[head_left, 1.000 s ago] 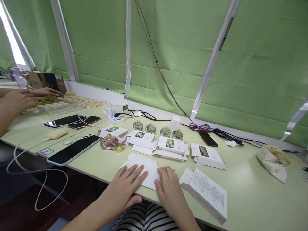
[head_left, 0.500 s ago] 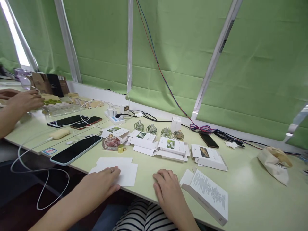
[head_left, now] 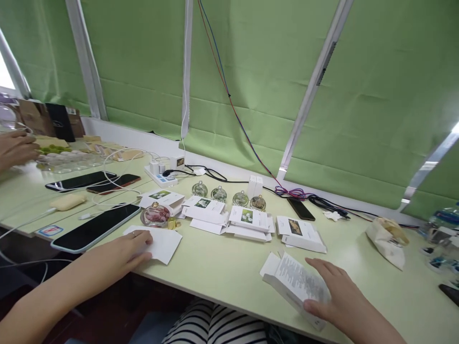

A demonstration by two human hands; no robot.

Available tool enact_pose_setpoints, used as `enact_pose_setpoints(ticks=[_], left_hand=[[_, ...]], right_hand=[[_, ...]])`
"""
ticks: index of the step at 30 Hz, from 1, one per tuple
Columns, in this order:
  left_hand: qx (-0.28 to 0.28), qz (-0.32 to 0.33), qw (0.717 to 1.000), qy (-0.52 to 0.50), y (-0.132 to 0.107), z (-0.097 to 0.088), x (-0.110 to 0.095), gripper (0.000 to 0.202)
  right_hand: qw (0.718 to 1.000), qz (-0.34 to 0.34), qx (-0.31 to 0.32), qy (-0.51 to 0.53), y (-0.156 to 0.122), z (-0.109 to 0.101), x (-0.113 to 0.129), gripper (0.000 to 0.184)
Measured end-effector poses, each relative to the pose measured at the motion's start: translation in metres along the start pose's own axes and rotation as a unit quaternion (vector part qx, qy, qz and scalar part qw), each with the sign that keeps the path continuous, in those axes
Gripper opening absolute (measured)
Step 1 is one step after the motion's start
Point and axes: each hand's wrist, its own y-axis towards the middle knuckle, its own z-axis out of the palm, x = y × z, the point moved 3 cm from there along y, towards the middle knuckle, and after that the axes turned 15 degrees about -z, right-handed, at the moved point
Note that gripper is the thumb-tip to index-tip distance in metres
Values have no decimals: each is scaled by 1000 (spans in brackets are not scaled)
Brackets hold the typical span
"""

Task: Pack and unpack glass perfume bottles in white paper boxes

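Observation:
My left hand (head_left: 131, 248) lies on a blank white sheet (head_left: 165, 242) near the table's front edge, fingers over it and thumb apart. To the right, my right hand (head_left: 337, 298) is open, thumb and fingers spread over the far end of a white carton (head_left: 299, 279) with grey print. The carton's flap is open at its left end; whether my fingers touch it is unclear. Just behind the sheet stand a round glass perfume bottle (head_left: 155, 215) with pink contents and a gold cap (head_left: 173, 223).
Several opened white cartons (head_left: 247, 217) lie across the middle, with round glass bottles (head_left: 219, 194) behind. Phones (head_left: 95, 228), a power strip (head_left: 161, 177) and cables occupy the left. A cloth bag (head_left: 385, 243) lies right. Another person's hand (head_left: 16, 150) is at far left.
My right hand has moved right from the table edge to the printed carton and opened wider. The white sheet has turned and shifted under my left hand. The view has swung right.

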Motion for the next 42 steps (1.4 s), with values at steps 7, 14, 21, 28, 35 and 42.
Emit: enact_pose_setpoints(ticks=[7,14,21,28,35,42], left_hand=[[-27,80,993,80,-12,0,-29,49],[90,201,971,-88,-55,21,-89,38],[72,180,966,-173,-53,36,-98,25],[48,161,967,-189,-45,38,-89,31],[50,181,968,-166,-45,36,-90,33],[34,168,969,-177,-43,33,-88,35]], right_hand=[[991,43,120,34,23,20,26,92],[952,-283,-48,107,37,46,116,88],[917,-277,-152,245,45,66,127,84],[765,-127,-97,624,57,68,110,45],[772,-119,-89,618,52,61,109,33],[806,-96,-125,571,50,52,110,34]])
